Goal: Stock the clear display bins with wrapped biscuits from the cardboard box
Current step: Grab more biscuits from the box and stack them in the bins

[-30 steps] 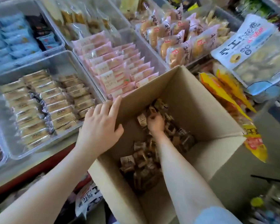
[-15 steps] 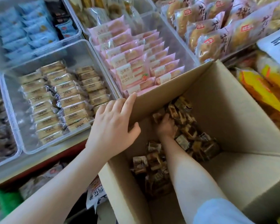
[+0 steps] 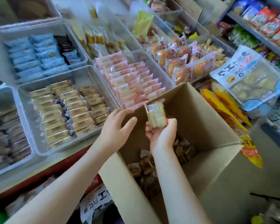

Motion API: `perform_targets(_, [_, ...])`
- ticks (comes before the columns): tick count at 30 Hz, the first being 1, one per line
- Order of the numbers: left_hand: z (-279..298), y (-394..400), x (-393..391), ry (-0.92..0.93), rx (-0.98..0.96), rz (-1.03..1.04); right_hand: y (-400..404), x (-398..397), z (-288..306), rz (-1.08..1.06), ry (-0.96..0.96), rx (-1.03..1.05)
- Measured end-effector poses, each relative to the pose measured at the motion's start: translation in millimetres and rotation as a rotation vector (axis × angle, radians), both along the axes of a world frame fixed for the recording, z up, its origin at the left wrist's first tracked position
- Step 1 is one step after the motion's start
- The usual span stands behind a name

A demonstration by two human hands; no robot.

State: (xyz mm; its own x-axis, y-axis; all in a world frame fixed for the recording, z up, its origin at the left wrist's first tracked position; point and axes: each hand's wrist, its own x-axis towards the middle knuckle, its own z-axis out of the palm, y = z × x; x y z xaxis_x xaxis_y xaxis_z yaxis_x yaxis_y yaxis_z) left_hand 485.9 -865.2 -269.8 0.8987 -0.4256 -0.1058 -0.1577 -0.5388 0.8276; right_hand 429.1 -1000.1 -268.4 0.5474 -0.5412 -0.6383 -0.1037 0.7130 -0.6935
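A: Wrapped biscuit (image 3: 155,116): where is it?

B: Above the open cardboard box (image 3: 205,120), near the box's far-left corner. It is a pale biscuit in a clear wrapper, standing on end and tilted a little.

A: Who has it?

B: The right hand (image 3: 162,135), palm up, with fingers and thumb curled round its lower end. The left hand (image 3: 116,129) is just beside it, over the box's left wall, fingers loosely bent and spread, holding nothing. I cannot tell if its fingertips touch the cardboard.

A: And inside the box?

B: Loose brown wrapped pieces (image 3: 148,167) lie on the bottom, partly behind the right forearm.

A: The bins?

B: The clear display bin (image 3: 81,75) left of the box holds rows of tan wrapped biscuits (image 3: 68,110), with bare floor at its far end. Beyond the box's corner another bin holds pink packets (image 3: 129,80). Farther left, blue packets (image 3: 34,54); to the right, bread-like rolls in wrappers (image 3: 183,62). Yellow bags (image 3: 225,104) lie against the box's right side.
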Motion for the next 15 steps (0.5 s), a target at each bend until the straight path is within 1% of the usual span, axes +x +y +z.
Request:
perform_targets(2, [16.7, 30.3, -7.9, 0.197, -0.335, 0.106, 37.8, -3.9, 27.3, 0.068, -0.109, -0.13])
perform_targets(4, [34.3, 70.3, -13.8, 0.347, -0.621, 0.167, 85.1, -2.3, 46.0, 0.228, -0.173, -0.378])
perform_targets(6, [47.9, 119.8, -13.7, 0.481, -0.812, 0.267, 140.7, 1.8, 54.9, 0.45, -0.273, -0.599])
perform_targets(8, [55.8, 180.2, -7.9, 0.569, -0.978, 0.433, 201.3, 4.6, 54.9, 0.672, -0.343, -0.73])
perform_targets(10, [57.3, 248.9, -4.0, 0.605, -1.076, 0.6, 261.5, 10.1, 50.8, 0.786, -0.357, -0.744])
perform_targets(13, [43.1, 356.4, -7.9, 0.621, -1.049, 0.801, 354.3, 20.9, 36.1, 0.902, -0.291, -0.681])
perform_targets(15, [25.4, 421.5, -14.4, 0.608, -1.006, 0.893, 418.3, 25.3, 21.1, 1.041, -0.253, -0.644])
